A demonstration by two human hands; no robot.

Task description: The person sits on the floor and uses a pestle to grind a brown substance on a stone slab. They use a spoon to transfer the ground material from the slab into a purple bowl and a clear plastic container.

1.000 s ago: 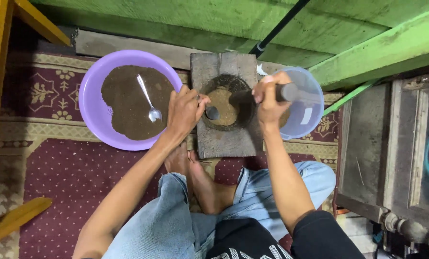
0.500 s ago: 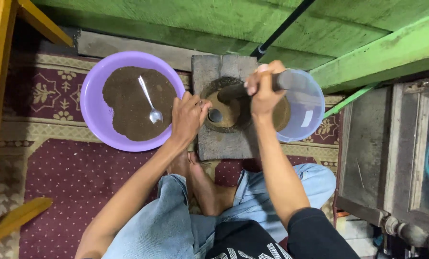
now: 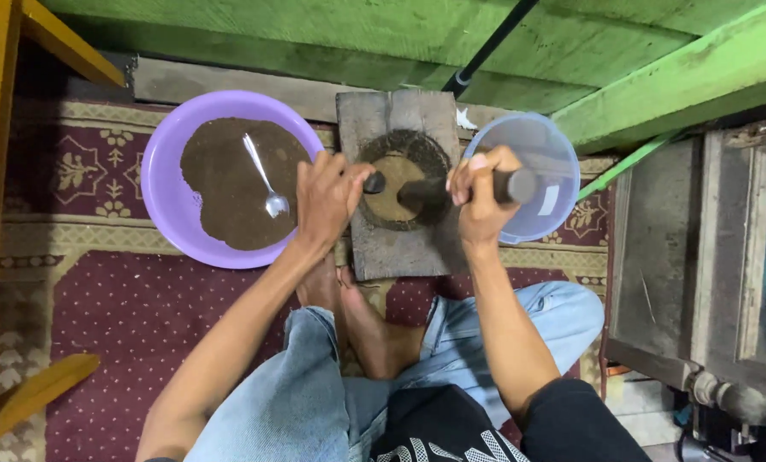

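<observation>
Pestle: I hold a dark pestle (image 3: 469,188) that lies nearly level, its long axis running left to right, the thick butt end pointing right over the clear bowl and the working end pointing left into the brown powder.
Grinding block: the pestle's tip sits in the round hollow of a grey stone block (image 3: 400,248), which stands on the carpet right in front of my feet, between the two bowls.
Powder in hollow: a brown patch (image 3: 391,184) fills the middle of the hollow, ringed by a dark rim.
Right hand: my right hand (image 3: 479,192) is closed around the pestle's shaft, fingers wrapped over the top.
Left hand: my left hand (image 3: 327,197) is curled at the block's left edge, fingertips pinching a small dark knob (image 3: 374,182); what that knob belongs to I cannot make out.
Purple bowl: a wide purple bowl (image 3: 165,171) touches the block's left side, holding brown powder and a metal spoon (image 3: 265,180) that lies slanted, bowl end nearest me.
Clear bowl: a clear plastic bowl (image 3: 541,171) sits just right of the block, partly under my right hand.
Open room: red patterned carpet (image 3: 126,334) lies free to my left; green boards (image 3: 383,38) close off the far side, a metal cabinet (image 3: 700,248) the right.
Hidden: the pestle's middle is covered by my fingers.
</observation>
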